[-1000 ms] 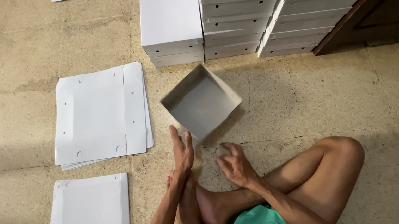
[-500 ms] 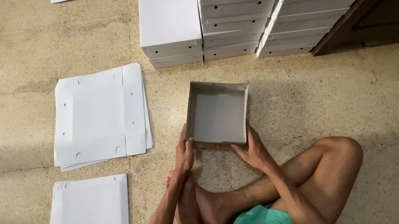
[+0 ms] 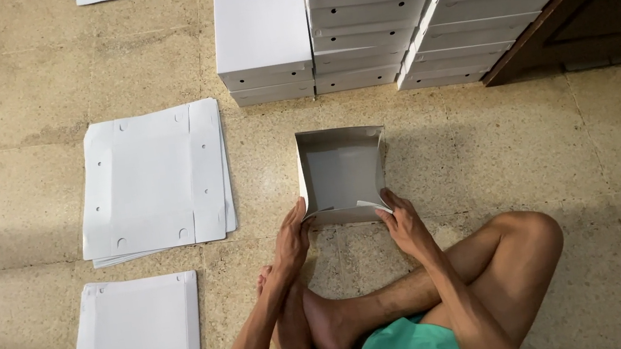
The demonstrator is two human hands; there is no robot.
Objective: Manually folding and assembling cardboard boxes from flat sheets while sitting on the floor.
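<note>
Both hands on one open grey box [image 3: 343,174] — I see it tipped up.
Left hand [image 3: 291,239] grips its near-left corner; right hand [image 3: 402,222] pinches the near-right flap — white flat sheets [image 3: 155,177] lie left.

One open grey box [image 3: 343,174]; three stacks of closed white boxes [image 3: 373,17]; three piles of flat cardboard blanks [image 3: 152,182].
</note>
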